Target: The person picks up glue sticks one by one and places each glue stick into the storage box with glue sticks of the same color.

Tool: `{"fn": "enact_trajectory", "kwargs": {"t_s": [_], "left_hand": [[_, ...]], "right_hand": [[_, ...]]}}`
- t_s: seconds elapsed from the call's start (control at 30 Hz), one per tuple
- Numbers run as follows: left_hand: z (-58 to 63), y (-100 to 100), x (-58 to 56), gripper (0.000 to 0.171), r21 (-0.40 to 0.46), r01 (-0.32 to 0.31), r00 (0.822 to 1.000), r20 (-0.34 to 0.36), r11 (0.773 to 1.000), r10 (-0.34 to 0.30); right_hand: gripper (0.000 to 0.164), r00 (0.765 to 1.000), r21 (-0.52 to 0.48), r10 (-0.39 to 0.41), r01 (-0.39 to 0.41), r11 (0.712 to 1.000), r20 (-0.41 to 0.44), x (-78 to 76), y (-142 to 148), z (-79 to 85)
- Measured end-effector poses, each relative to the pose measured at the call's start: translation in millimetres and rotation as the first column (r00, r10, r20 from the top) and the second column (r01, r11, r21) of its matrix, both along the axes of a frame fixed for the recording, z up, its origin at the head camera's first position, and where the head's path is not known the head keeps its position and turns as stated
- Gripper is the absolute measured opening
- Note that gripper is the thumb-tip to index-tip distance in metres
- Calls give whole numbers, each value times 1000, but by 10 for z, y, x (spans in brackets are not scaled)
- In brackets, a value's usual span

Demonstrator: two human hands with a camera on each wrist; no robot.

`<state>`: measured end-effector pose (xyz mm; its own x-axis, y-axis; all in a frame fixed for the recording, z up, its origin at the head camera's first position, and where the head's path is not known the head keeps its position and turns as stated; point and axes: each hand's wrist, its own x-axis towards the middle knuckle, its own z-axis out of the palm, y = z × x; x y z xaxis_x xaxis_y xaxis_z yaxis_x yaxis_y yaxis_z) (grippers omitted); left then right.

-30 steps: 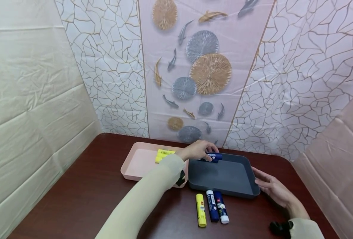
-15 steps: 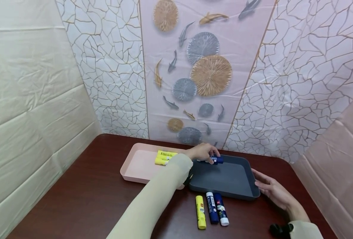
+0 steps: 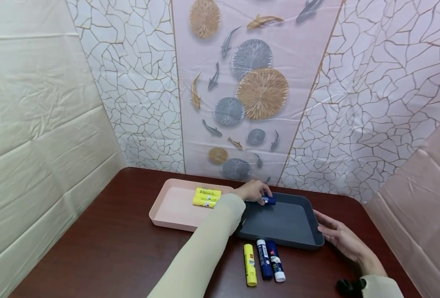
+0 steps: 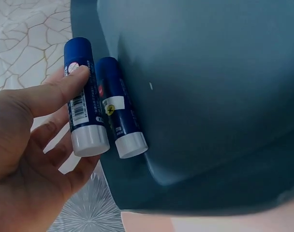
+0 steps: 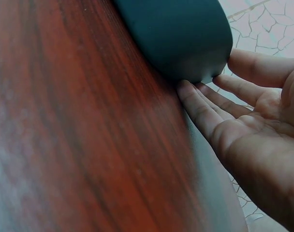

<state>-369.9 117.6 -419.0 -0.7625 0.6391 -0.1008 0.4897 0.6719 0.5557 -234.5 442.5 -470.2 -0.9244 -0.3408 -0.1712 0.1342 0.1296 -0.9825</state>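
My left hand (image 3: 251, 191) is over the back left of the dark grey tray (image 3: 283, 225). In the left wrist view, its thumb and fingers hold a blue glue stick (image 4: 92, 104) with a white end. A second blue glue stick (image 4: 119, 104) lies right alongside, by the tray wall. In the head view the hand partly covers these two sticks. My right hand (image 3: 343, 236) is at the tray's right side, its extended fingertips touching the outer wall (image 5: 195, 53) near the corner.
Left of the dark tray stands a pink tray (image 3: 169, 209) holding yellow glue sticks (image 3: 206, 198). In front, on the brown table (image 3: 104, 248), lie a yellow glue stick (image 3: 250, 265) and two blue ones (image 3: 264, 260). A patterned cloth wall (image 3: 231, 140) rises behind.
My left hand has lowered slightly with the blue glue stick toward the tray floor, and its forearm has shifted right, uncovering more of the yellow sticks. My right hand stays at the tray.
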Motion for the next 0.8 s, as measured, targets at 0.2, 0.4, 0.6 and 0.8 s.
{"fn": "enact_trajectory", "kwargs": {"t_s": [0.2,0.4,0.6,0.8], "left_hand": [[10,28,58,32,-68,12,997,-69,998,-16],[38,13,122,33,-114,10,994,-106,993,-22],[30,25,137,35,-142,4,993,-115,990,-21],[-16,34,141,36,-189,12,986,-164,982,-44]], "right_hand": [[72,1000,7,-3,3,1000,1,1,7,-9],[72,1000,5,-2,2,1000,6,2,-4,6],[72,1000,8,0,0,1000,3,7,-16,17],[71,1000,13,-6,6,1000,-3,12,-15,7]]}}
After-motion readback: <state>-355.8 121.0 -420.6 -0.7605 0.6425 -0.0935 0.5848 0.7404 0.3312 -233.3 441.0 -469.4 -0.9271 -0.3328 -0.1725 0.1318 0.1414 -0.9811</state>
